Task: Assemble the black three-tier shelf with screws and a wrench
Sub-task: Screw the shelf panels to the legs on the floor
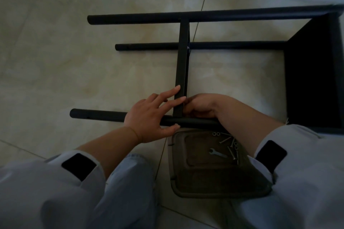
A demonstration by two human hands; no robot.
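Black shelf frame [204, 14] lies on its side on the floor [55, 61], spanning frame centre to right edge. Left hand [149, 117]: fingers straight, touching the crossbar [182, 57], thumb under the near pole [96, 114]. Right hand [201, 106] curled at the joint; grip contents unclear. Wrench [216, 153] and screws [231, 148] in tray [204, 188], lower centre.

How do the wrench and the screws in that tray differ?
The wrench is a single flat piece with an open forked end; the screws are several thin rods with small heads. The wrench lies near the middle of the tray; the screws are scattered toward its right side, partly under the right hand's forearm. Both are silvery metal, lying loose and untouched while the left hand and right hand work at the shelf frame.
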